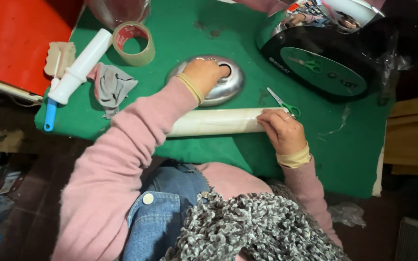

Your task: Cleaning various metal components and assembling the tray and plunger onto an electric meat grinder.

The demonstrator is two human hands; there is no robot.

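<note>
1. Two hands are working on a green table (354,159): the right hand (282,130) is lying on the right end of a cream roll (216,122), its fingers curled down over the roll and pressing on it.
2. The left hand (205,73) is resting on a silver metal dome (231,89) just beyond the roll, fingers bent over the dome's top beside its round hole; whether they are gripping it or only pressing, I cannot tell.
3. The roll is lying crosswise near the table's near edge, its left part passing under the pink sleeve (136,145).
4. Green-handled scissors (283,102) are lying just beyond the right hand, close to the roll's end.
5. A grey cloth (113,87) is sitting left of the dome, with a white tube (81,67) and a blue-handled tool (50,115) further left.
6. A ring of tape (134,43) is sitting at the far left, and a black glossy appliance (325,63) is standing at the far right.
</note>
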